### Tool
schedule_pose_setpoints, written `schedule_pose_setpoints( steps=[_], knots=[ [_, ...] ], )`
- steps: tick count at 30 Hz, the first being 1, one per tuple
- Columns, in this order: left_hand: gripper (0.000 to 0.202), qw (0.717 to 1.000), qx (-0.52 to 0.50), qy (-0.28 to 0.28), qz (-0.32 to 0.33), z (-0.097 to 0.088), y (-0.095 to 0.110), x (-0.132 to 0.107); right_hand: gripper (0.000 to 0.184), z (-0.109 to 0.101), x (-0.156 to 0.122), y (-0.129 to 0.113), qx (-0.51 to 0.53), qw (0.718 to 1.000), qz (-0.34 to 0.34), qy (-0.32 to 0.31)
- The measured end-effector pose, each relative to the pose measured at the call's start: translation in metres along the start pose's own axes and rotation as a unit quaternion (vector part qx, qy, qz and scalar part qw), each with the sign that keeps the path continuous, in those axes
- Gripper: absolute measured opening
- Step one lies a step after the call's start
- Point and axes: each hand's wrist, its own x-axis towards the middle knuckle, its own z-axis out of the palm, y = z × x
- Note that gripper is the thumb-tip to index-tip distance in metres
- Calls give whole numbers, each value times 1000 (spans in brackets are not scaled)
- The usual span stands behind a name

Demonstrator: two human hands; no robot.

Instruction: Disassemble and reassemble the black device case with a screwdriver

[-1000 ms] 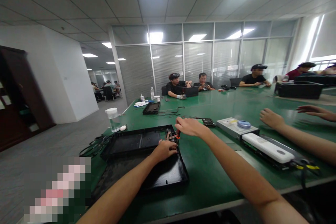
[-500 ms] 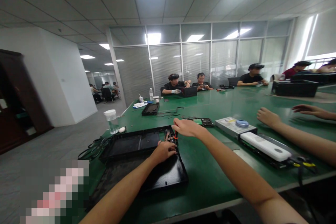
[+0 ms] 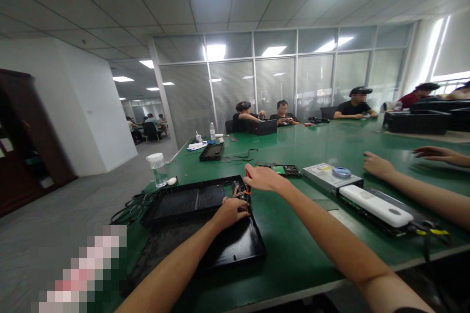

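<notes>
A black open casing (image 3: 187, 197) lies on the green table in front of me, with coloured wires (image 3: 237, 190) at its far right corner. My right hand (image 3: 265, 178) is closed round the red-orange handle of a screwdriver (image 3: 248, 189), held upright with its tip down at that corner. Just below, my left hand (image 3: 230, 213) has its fingers curled together near the screwdriver's tip and the wires. What its fingertips grip is hidden. Under my left forearm spreads a second black panel (image 3: 238, 244), shiny on its right side.
Right of my arms sit a metal drive box (image 3: 323, 176) and a white device (image 3: 376, 205). A neighbour's hands (image 3: 380, 166) rest beyond them. A lidded water jug (image 3: 157, 170) and black cables (image 3: 128, 208) are at left. Co-workers sit across the table.
The view has shifted slightly. My right hand keeps hold of the screwdriver, and more of its red handle shows. My left hand stays at the casing's corner.
</notes>
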Motion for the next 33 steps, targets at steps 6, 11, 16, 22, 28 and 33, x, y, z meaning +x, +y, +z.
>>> schedule_pose_setpoints(
  steps=[6,11,16,22,28,33],
  knots=[
    [18,1000,1,8,10,0,-1,-2,49,2,0,-2,21,1000,-6,-1],
    [22,1000,1,6,21,-2,0,-6,41,5,2,3,64,996,-60,1],
    [23,998,32,17,41,-2,2,-9,41,28,-1,28,196,977,-47,71],
    [16,997,39,26,60,-4,4,-7,32,94,-19,102,660,724,129,154],
    [15,984,57,-41,162,-2,5,-10,27,110,-15,128,842,440,219,223],
    [21,972,105,1,212,-6,14,-15,20,104,-13,104,884,404,184,150]
  ],
)
